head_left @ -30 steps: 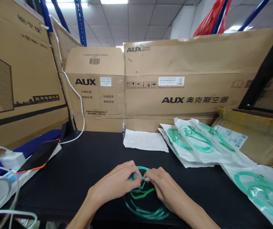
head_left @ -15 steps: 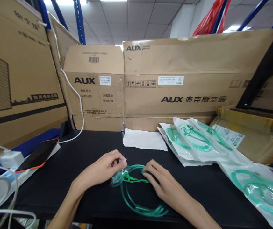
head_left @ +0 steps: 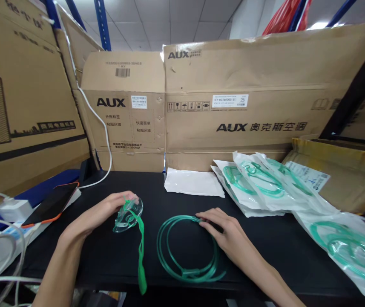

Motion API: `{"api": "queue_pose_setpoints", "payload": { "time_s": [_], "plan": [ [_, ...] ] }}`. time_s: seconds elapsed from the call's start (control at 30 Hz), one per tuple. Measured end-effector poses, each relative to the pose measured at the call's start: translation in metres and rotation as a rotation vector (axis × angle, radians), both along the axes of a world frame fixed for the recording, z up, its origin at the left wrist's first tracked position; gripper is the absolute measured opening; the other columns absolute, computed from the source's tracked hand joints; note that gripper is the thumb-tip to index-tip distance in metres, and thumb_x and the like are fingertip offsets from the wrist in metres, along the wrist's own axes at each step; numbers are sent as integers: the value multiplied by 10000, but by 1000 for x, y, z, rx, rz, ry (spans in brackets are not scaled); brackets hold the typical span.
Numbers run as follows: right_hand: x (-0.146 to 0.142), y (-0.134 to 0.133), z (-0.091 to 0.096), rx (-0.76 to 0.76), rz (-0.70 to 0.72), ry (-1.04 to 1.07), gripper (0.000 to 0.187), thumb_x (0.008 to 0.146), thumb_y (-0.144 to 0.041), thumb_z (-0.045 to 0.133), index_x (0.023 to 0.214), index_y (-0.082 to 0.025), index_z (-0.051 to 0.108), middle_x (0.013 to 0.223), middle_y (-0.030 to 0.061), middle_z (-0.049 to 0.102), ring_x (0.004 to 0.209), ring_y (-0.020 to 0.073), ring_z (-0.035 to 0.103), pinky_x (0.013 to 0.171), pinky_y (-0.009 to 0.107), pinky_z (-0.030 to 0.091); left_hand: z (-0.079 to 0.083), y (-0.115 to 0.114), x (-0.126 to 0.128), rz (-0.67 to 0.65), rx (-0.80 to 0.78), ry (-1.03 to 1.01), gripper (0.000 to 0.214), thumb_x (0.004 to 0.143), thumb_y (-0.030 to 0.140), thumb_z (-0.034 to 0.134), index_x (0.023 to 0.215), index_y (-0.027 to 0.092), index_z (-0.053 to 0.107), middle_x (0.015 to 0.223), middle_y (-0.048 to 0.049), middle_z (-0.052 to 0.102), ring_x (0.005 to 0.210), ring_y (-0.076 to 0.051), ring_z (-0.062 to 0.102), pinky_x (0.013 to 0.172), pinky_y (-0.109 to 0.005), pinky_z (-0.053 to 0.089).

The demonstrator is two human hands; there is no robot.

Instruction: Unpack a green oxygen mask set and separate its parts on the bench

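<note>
My left hand [head_left: 113, 204] grips a clear oxygen mask [head_left: 130, 215] and holds it above the black table. From the mask hangs a green elastic strap [head_left: 141, 251], its loop dangling toward the table's front edge. My right hand [head_left: 217, 224] pinches the upper right of a coil of green tubing [head_left: 166, 262] between thumb and fingers. The coil lies on the table in front of me, with a bunched section at its lower side. A gap of bare table separates mask and coil. The fingers of my left hand are partly hidden behind the mask.
A white pouch [head_left: 193, 182] lies flat behind the coil. Several pouches with green tubing [head_left: 259, 183] are piled at the right, beside a brown taped package [head_left: 345, 166]. To the left lie a phone [head_left: 51, 204], a white charger [head_left: 14, 211] and cables. Cardboard panels [head_left: 233, 106] wall the back.
My left hand has moved left with the mask, away from the tubing coil. The green strap, formerly stretched toward my right hand, now hangs down. My right hand stays at the coil.
</note>
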State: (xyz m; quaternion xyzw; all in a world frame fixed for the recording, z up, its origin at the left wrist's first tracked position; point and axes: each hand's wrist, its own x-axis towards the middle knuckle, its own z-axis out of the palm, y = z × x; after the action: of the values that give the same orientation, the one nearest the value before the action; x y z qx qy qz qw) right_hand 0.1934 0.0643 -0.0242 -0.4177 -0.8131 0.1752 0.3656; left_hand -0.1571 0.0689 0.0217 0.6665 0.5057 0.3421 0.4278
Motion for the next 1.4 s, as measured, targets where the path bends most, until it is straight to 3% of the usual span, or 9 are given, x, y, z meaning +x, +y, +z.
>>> {"api": "queue_pose_setpoints", "payload": {
  "time_s": [0.17,0.37,0.5,0.6,0.77,0.83,1.03,1.2,1.4],
  "plan": [
    [-3,-3,7,-9,12,72,184,951,-254,624,1063,-253,770,1088,60,757,1060,267,662,962,431,497,1,2,16,-27,72,276,424,949,592,517,1039,223,704,1046,-17,718,999,-243,619,880,-298,430],
    [-28,-8,32,-111,70,183,259,984,-378,592,1182,-287,733,1123,51,736,1015,235,676,931,390,510,13,-10,51,10,312,315,377,922,565,595,1093,245,695,974,-18,678,870,-204,564,774,-296,415],
    [-57,-4,39,-270,204,235,469,890,-399,721,1342,-311,637,1080,22,750,888,213,687,821,365,549,13,-17,77,28,379,264,294,899,520,659,1033,260,690,884,6,617,845,-185,530,765,-285,405],
    [-69,2,37,-393,301,299,426,868,-408,737,1268,-275,682,1018,12,762,879,215,698,815,361,565,8,-16,91,45,430,191,205,901,445,682,979,255,693,786,29,562,755,-159,502,693,-259,389],
    [-58,11,32,-523,296,468,343,852,-399,753,1131,-206,700,1022,31,734,959,218,706,908,363,547,3,-14,105,200,512,-62,208,973,413,583,955,212,634,921,2,643,797,-150,573,742,-250,439],
    [-50,11,31,-545,249,565,331,875,-428,724,1121,-215,663,1034,33,712,944,207,713,923,378,546,3,-15,108,239,488,-44,255,975,444,572,899,207,624,855,15,630,770,-146,563,722,-245,429],
    [-41,9,28,-569,178,776,334,866,-445,734,1092,-241,597,1132,44,667,1050,207,676,930,370,545,2,-18,116,56,380,132,309,957,495,583,939,231,743,752,25,636,698,-152,521,652,-255,380],
    [-41,8,27,-618,197,827,366,824,-391,795,1075,-248,569,922,-15,721,844,143,688,836,295,518,-3,-17,119,29,398,153,263,952,452,603,975,241,759,761,23,643,694,-155,516,660,-258,380],
    [-41,8,25,-644,223,859,377,785,-323,844,1086,-223,639,963,10,746,828,136,682,792,269,500,-4,-18,121,-42,410,147,188,964,392,615,937,247,731,764,46,630,694,-139,511,659,-249,375]
  ]
}}
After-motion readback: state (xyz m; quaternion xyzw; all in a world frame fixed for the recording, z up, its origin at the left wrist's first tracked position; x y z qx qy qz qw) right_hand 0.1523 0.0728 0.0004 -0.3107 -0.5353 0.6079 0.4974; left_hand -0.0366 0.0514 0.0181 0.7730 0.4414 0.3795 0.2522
